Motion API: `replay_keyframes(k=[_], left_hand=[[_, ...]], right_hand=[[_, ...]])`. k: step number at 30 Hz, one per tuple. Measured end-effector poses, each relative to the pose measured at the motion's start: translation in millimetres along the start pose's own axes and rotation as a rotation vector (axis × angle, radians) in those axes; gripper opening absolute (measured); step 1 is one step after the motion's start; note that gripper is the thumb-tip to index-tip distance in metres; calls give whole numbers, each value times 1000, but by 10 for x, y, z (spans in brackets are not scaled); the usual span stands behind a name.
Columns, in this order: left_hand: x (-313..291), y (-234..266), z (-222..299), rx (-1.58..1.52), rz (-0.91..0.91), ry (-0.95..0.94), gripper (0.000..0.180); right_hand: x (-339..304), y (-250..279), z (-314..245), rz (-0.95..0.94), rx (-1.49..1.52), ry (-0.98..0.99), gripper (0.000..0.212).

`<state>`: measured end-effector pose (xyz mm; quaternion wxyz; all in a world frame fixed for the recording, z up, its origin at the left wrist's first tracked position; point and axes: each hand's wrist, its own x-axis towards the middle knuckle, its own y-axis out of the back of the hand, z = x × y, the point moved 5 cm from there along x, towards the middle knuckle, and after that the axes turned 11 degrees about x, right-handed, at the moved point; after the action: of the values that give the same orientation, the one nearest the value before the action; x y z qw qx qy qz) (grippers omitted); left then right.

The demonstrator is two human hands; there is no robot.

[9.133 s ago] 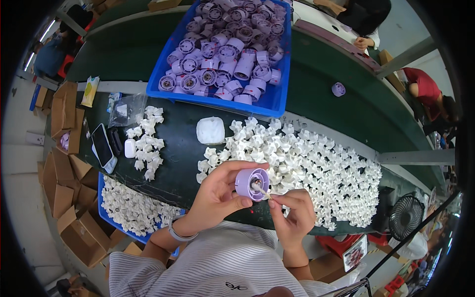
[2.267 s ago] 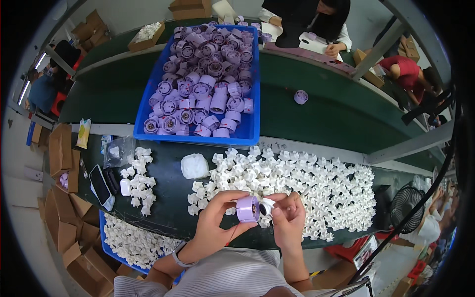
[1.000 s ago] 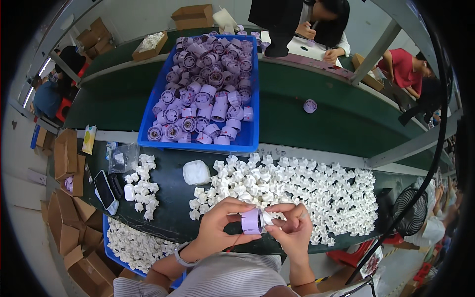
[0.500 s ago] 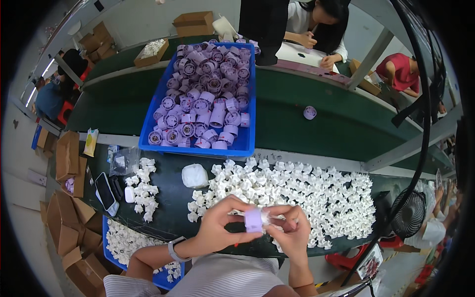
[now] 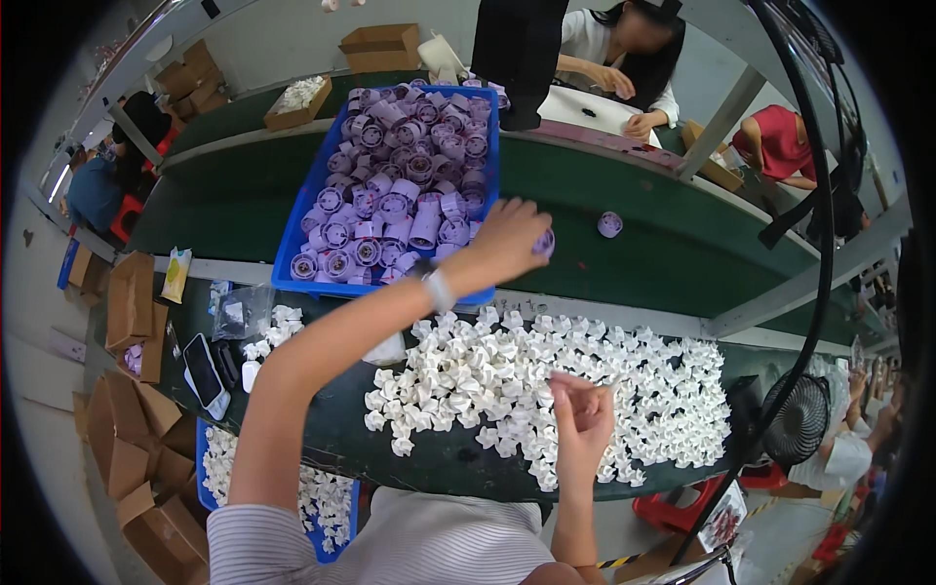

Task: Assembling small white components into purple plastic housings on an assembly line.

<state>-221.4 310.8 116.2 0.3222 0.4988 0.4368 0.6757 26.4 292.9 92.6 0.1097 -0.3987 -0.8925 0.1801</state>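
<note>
My left hand (image 5: pixel 502 239) is stretched out past the front right corner of the blue tray (image 5: pixel 493 195). Its fingers are closed on a short purple plastic cylinder (image 5: pixel 545 244), held over the green belt and mostly hidden by the hand. Many like purple cylinders (image 5: pixel 390 207) are heaped in the tray. Above the spread of small white pointed pieces (image 5: pixel 663 390) is my right hand (image 5: pixel 583 419), its fingers curled towards the thumb; whatever they hold, if anything, is hidden. One more purple cylinder (image 5: pixel 609 224) stands alone on the belt.
A phone (image 5: pixel 203 370) and a clear plastic bag (image 5: pixel 244 312) lie at the left. Below the table edge sits a blue bin (image 5: pixel 207 478) of white pieces. A black fan (image 5: pixel 798 417) and hanging cable (image 5: pixel 824 263) are on the right. A co-worker (image 5: pixel 624 68) sits across the belt.
My hands have come apart. The left has carried the purple cylinder forward over the belt beside the tray; the right stays above the white pieces, no longer touching the cylinder.
</note>
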Motion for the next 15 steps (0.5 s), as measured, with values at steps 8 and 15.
replay_keyframes(k=[8, 15], left_hand=[[664, -1061, -581, 476, -185, 175, 24], [536, -540, -665, 113, -80, 197, 33]], right_hand=[[-342, -3, 107, -64, -65, -138, 19], [-233, 37, 213, -162, -139, -246, 36]])
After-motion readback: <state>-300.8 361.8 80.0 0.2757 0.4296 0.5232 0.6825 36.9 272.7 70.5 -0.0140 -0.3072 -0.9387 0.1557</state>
